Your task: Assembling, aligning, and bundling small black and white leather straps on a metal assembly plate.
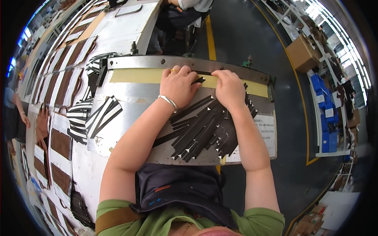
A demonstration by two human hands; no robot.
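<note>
My left hand [178, 87], with a ring and a silver bangle, is closed at the long metal bar [138, 61] along the machine's far edge. The pointed end of a black strip [199, 80] sticks out between its thumb and fingers. My right hand [229, 89] pinches at the bar's lower edge, where a thin dark strip [204, 73] runs between both hands; its ends are hidden by my fingers. Yellow tape [134, 76] lines the metal plate [126, 102] below the bar. A pile of black strips [201, 129] with angled ends lies under my forearms.
Black-and-white strips [103, 116] lie at the plate's left. Brown and white panels [61, 143] cover the long table beside it. A printed sheet [264, 131] lies at the plate's right. Someone sits beyond the machine; another person stands far left. Shelves with blue bins [326, 112] stand at right.
</note>
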